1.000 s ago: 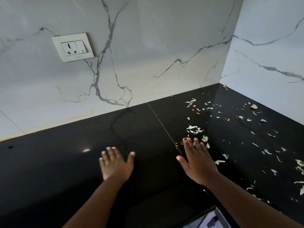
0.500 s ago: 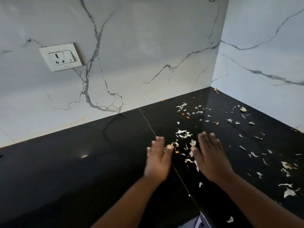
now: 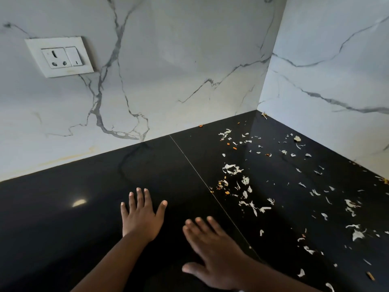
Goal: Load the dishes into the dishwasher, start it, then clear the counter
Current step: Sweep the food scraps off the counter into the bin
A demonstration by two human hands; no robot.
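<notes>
Right hand (image 3: pixel 219 256) nearest, flat, fingers straight, grasping nothing. Left hand (image 3: pixel 142 216) beyond, likewise flat on black counter (image 3: pixel 63 228). Vegetable scraps (image 3: pixel 244 186) scattered rightward toward corner. Risk: bare-palm sweeping scatters scraps over the edge.

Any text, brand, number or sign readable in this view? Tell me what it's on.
None readable.
Socket plate: no words or brand; the switch carries only a small vertical mark near its bottom, too small to read.
Countertop and marble walls: no text.
</notes>
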